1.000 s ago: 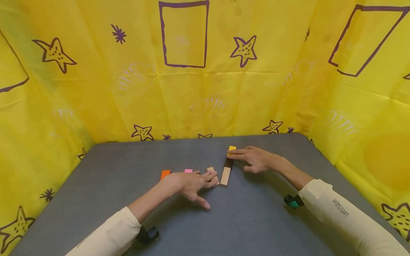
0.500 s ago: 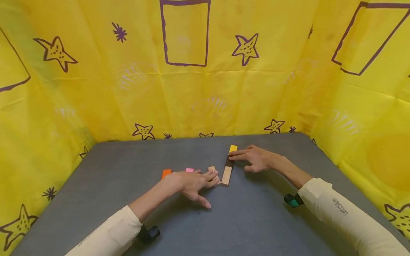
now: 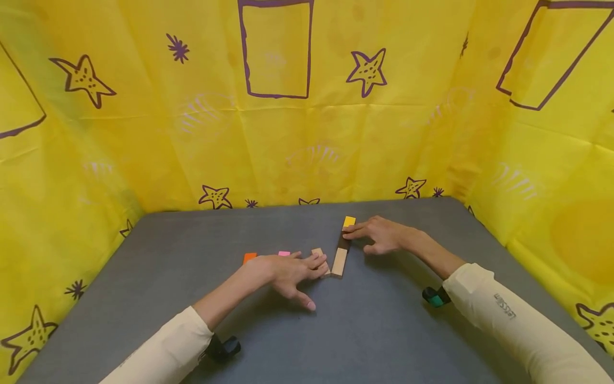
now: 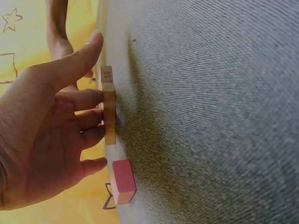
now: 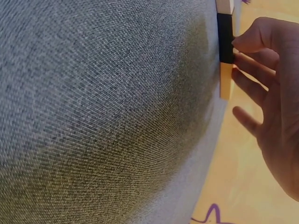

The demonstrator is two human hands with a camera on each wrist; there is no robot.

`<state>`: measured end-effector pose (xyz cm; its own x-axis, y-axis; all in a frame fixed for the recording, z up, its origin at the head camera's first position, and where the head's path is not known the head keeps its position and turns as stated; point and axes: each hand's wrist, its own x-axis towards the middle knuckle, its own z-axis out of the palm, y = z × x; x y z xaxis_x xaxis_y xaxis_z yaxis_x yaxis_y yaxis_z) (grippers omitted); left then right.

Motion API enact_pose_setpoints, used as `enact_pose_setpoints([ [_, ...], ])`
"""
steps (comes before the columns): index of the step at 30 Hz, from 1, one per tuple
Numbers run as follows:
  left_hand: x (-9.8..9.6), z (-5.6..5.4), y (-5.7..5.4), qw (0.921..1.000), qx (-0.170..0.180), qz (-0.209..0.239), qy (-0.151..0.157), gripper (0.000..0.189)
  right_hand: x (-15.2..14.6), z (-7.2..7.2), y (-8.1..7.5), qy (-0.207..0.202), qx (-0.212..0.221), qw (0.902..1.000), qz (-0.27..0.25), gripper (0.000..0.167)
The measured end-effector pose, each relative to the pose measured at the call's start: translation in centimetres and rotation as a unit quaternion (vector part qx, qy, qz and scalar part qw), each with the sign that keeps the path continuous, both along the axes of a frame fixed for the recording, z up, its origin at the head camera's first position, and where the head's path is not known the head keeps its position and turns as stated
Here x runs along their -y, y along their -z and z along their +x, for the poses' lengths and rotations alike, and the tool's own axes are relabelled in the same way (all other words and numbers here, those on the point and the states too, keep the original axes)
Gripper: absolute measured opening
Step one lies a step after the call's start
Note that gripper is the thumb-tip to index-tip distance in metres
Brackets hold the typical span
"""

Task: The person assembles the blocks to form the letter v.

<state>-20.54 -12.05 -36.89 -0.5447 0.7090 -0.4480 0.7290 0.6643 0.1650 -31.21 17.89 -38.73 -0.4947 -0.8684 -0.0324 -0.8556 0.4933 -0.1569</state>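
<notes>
Small blocks lie on a grey table. A yellow block (image 3: 350, 220), a dark brown block (image 3: 343, 243) and a pale wooden block (image 3: 339, 261) form a straight line, end to end. My right hand (image 3: 384, 236) has its fingertips on the line around the joint of yellow and brown. Another wooden block (image 4: 110, 119) slants against the near end of that line, and the extended fingers of my left hand (image 3: 291, 273) rest on it, thumb spread away. Beside the left little finger sits a pink block (image 4: 124, 177). Printed digits show on the wooden blocks' ends in the left wrist view.
An orange block (image 3: 249, 257) lies left of the pink one, partly hidden by my left wrist. Yellow cloth (image 3: 268, 154) with purple drawings hangs at the back and both sides of the grey table (image 3: 374, 330).
Hands and blocks stay nearly in place. The view shifts very slightly, and the right fingertips remain on the line.
</notes>
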Motion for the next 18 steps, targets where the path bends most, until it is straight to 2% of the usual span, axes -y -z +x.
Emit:
enact_pose_setpoints([
  [9, 0.4, 0.2, 0.1, 0.9995, -0.003, 0.030, -0.011, 0.087, 0.2, -0.1, -0.1, 0.010, 0.010, 0.9999, 0.007, 0.061],
  [18, 1.2, -0.3, -1.4, 0.9959, -0.045, 0.077, -0.016, 0.075, 0.3, -0.2, -0.3, 0.009, 0.013, 0.9997, 0.016, 0.061],
])
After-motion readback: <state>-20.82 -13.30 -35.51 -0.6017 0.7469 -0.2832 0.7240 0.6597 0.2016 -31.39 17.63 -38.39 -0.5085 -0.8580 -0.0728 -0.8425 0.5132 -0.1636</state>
